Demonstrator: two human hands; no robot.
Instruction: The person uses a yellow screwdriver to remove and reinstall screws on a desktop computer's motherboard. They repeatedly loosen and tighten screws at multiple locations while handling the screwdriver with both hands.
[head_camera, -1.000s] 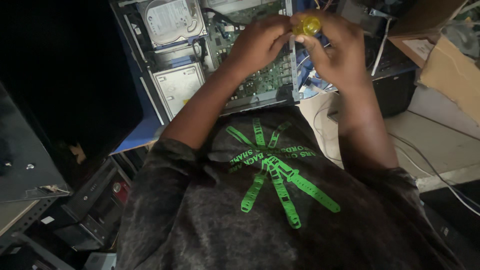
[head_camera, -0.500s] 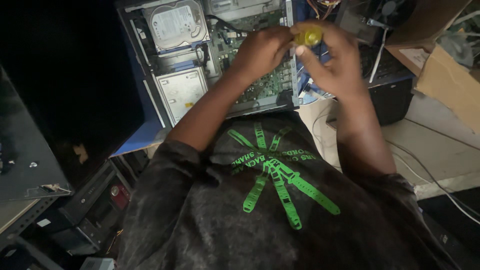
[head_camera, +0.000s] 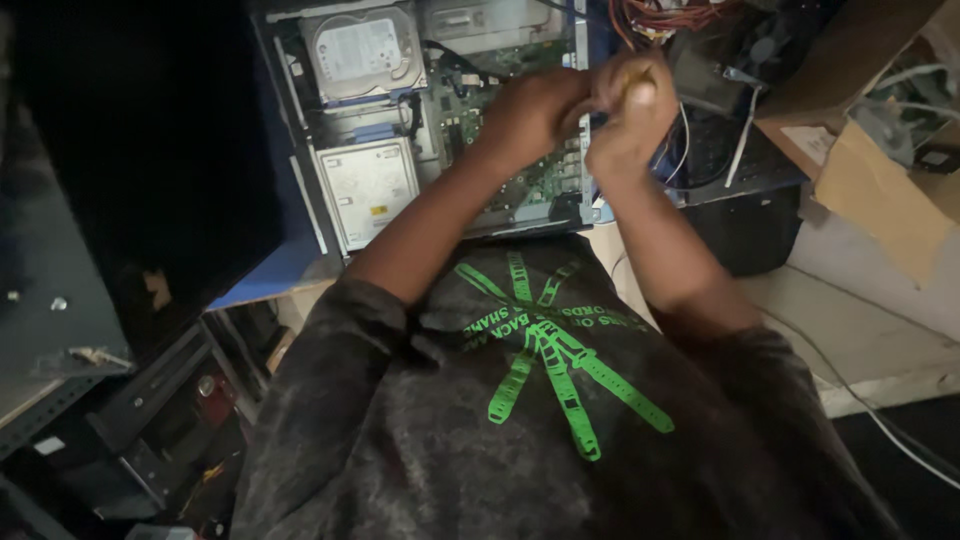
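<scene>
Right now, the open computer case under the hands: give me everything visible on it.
The open computer case lies on its side, cover off, dark metal frame with a blue edge. Inside: a silver hard drive at the top left, a second silver drive unit below it, a green circuit board at right, red and orange wires at the top edge. The left hand and right hand are clasped together above the board; contact is unclear.

Glossy metal hard drive (head_camera: 363, 48), matt cardboard box (head_camera: 880, 190).
</scene>
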